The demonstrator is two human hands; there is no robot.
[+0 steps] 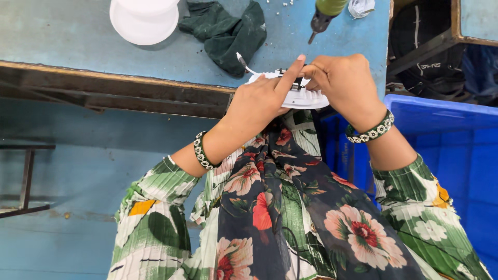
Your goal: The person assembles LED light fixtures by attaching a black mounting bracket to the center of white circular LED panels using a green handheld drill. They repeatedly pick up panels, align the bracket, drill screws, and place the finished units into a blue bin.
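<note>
Gripping a round white light fitting [298, 96] at bench edge [155, 85]: left hand [259, 101] and right hand [342, 83], fingers pinched on its clip.

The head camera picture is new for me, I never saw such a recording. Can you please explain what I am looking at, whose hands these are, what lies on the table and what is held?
There is no machine here. A person wears one camera on the head, so you look down over a flowered dress at that person's own two bare hands.

The left hand and the right hand together hold a round white ribbed plastic disc at the edge of the worn blue table. The fingers work at a small dark metal part on top of the disc; a thin white wire sticks out behind it.

On the table lie a crumpled dark green cloth, a stack of round white plastic covers and a power screwdriver with a green body. At the right stands a blue plastic crate.
</note>
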